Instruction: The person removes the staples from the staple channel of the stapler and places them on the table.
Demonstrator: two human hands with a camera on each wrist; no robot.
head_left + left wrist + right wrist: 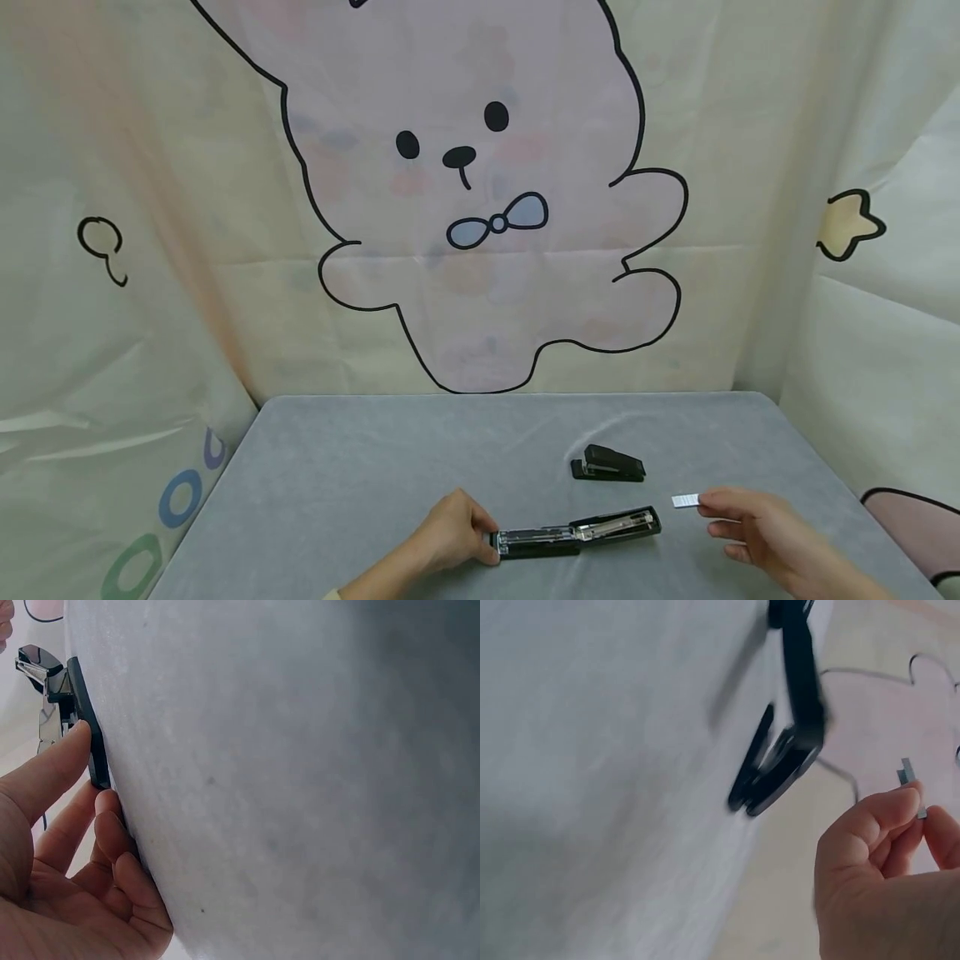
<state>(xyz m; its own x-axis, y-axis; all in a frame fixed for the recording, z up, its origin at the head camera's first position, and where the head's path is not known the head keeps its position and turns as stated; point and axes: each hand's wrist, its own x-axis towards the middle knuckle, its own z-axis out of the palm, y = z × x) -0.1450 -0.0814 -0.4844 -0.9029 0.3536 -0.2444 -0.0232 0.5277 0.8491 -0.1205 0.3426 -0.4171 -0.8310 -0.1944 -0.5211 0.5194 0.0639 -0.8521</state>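
Opened stapler lies directly to the right of the left grip, on the grey cloth-covered bench, with its left end caught in that grip. Taking it from the left, the left grip comes first: thumb and fingers pinch the end of the stapler's base, and the left wrist view shows the thumb laid against one side of it. From there the stapler's long axis runs rightward, away from the left grip and toward the right one; the far half, folded back past the hinge, angles away and seems to lift a little off the cloth. Beyond its right half, farther from both grips, a second stapler stands on the bench, apart from the first. Next comes a short staple strip, sticking out leftward from the right grip, which pinches it between thumb and finger. The relation that counts, I judge, is this: the strip points from the right grip toward the stapler, roughly along its length, with a small gap before the stapler's right end. The left grip is nearer, already touching the stapler; the right one touches only the strip.
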